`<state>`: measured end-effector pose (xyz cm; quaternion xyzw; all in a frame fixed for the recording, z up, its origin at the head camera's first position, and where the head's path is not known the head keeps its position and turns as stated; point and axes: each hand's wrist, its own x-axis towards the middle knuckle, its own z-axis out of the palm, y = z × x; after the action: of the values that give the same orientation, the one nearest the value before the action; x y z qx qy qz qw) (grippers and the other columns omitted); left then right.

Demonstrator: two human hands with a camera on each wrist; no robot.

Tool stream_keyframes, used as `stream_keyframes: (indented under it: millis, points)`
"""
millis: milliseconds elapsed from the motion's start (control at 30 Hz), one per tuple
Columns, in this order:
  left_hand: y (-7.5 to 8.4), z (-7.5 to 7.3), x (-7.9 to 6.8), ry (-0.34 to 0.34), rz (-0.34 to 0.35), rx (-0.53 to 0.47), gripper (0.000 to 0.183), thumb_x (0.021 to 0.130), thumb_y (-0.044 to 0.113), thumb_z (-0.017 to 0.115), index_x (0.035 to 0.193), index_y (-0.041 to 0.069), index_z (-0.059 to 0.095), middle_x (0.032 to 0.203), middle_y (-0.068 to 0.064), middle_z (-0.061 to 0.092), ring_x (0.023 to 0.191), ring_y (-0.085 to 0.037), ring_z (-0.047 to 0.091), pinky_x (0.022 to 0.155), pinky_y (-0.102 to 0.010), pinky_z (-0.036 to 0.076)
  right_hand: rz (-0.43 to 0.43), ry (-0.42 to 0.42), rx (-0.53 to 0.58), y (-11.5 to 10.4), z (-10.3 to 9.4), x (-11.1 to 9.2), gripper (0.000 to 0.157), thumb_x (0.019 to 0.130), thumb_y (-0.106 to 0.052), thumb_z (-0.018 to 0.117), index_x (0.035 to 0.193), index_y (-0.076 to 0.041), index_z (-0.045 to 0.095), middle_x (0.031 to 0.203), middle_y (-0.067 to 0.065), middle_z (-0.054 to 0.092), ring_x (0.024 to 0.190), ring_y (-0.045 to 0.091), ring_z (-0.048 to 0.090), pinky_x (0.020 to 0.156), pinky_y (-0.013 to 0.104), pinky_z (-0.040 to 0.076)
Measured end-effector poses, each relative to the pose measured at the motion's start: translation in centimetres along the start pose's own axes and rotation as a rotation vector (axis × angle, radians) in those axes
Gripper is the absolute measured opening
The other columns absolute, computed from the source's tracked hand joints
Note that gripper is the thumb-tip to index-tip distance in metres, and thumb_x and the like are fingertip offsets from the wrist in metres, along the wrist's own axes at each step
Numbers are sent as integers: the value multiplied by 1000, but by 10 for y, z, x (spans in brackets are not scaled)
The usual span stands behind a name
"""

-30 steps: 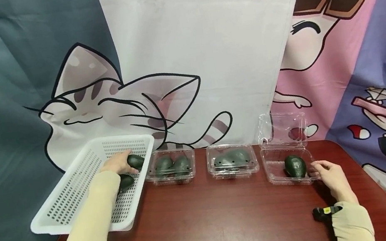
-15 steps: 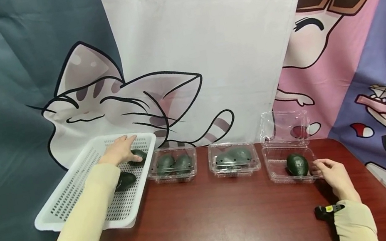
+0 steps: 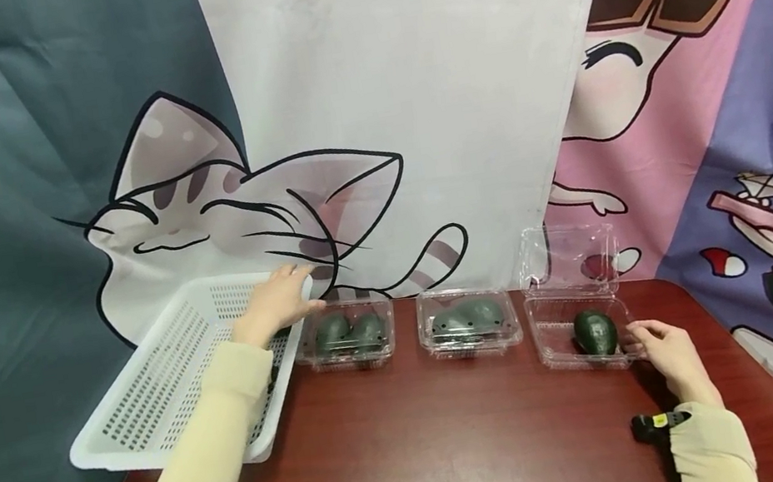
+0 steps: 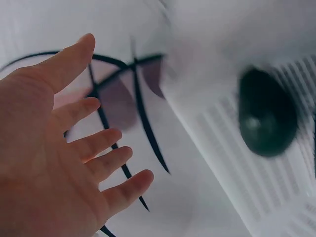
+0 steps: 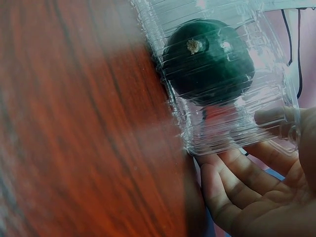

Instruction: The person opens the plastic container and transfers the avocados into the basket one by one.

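My left hand [image 3: 279, 300] is over the right rim of the white plastic basket [image 3: 163, 459], fingers spread and nothing in it. A dark green avocado [image 4: 266, 116] in the basket shows in the left wrist view; the forearm hides most of the basket's fruit in the head view. At the far right stands a clear plastic clamshell box [image 3: 550, 341], lid up, with one avocado [image 3: 595, 333] inside on its right side. My right hand [image 3: 666, 353] pinches that box's right edge; in the right wrist view its fingers [image 5: 247, 173] curl against the clear wall.
Two closed clamshell boxes, a left one [image 3: 352, 356] and a middle one [image 3: 471, 343], each hold avocados along the back of the brown wooden table [image 3: 428, 453]. A printed cloth [image 3: 440, 98] hangs right behind them.
My left hand has let go of an avocado in the basket and moved up and right to the rim. The right hand stays at the open box.
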<state>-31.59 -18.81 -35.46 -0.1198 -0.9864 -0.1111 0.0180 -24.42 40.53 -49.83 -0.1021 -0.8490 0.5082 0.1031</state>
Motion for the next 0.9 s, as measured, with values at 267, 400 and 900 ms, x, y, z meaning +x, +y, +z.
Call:
stream_keyframes:
  millis: [267,400,900]
  points:
    - [41,18,0,72,108,-16,69,91,40,67,147,7,43,148,-22,40,136,-39,36,103,-61,33,26,7,22,5,4,-2,43,103,-23,50,123,14,56,86,0,63,65,6,58,58,25,50]
    - [60,26,1,84,142,-40,66,92,40,66,146,9,45,149,-21,39,137,-38,35,105,-61,32,33,15,20,4,5,-2,41,102,-21,50,123,14,56,86,0,63,64,6,57,57,25,50]
    - [133,71,-1,149,267,-145,57,94,41,64,144,17,49,146,-10,45,135,-28,41,105,-53,36,12,9,32,2,2,-2,41,103,-21,50,122,15,56,86,0,63,63,5,57,57,24,50]
